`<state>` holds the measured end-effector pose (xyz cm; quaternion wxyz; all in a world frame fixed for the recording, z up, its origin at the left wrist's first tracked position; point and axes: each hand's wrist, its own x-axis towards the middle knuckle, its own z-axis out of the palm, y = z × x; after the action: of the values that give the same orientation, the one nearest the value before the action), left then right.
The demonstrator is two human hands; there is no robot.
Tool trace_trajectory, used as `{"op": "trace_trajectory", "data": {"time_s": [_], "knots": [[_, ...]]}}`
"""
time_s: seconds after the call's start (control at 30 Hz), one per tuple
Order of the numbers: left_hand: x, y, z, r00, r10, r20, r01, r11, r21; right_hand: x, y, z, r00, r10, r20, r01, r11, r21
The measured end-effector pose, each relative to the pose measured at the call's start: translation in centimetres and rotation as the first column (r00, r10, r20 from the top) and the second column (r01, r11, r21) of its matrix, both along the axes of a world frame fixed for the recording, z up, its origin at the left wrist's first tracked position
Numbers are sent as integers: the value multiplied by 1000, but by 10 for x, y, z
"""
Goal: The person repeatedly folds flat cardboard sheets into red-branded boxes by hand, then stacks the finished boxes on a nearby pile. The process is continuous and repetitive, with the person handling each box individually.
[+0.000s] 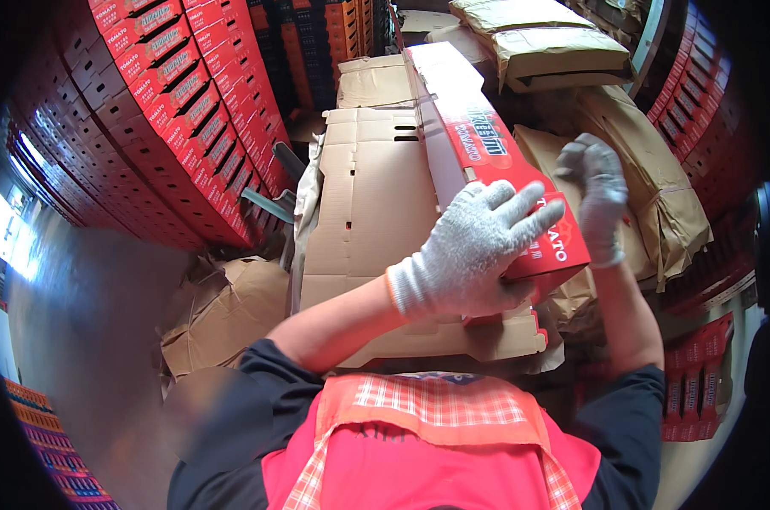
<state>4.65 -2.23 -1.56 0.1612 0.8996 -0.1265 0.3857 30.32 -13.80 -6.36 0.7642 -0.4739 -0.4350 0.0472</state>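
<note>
A long red and white cardboard box (487, 140), partly folded into shape, stands on a stack of flat brown cardboard blanks (364, 195). My left hand (478, 242), in a grey-white knit glove, grips the near end of this box. Its fingers lie over the red corner, and the thumb is partly hidden below. Just right of the box is my right hand (596, 191), gloved too and raised, with the fingers curled together. Its palm side is hidden, so whether it holds anything does not show.
Tall stacks of red cartons (177, 93) rise at the left. Paper-wrapped bundles (563, 55) lie at the far right, with more wrapped packs (648, 170) beside my right hand. A crumpled brown paper pack (232, 314) sits left of the blanks. Red crates (695, 382) stand low at right.
</note>
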Motion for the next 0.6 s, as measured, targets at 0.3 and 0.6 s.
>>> {"op": "trace_trajectory", "data": {"time_s": [0.3,0.6], "knots": [[43,-26,-58,878,221,424,-20,903,-430,-108,11,118,806,360,470,195,587,-785],[43,-47,-84,996,-89,30,78,600,-796,-119,69,94,336,500,798,249,770,-587]]}}
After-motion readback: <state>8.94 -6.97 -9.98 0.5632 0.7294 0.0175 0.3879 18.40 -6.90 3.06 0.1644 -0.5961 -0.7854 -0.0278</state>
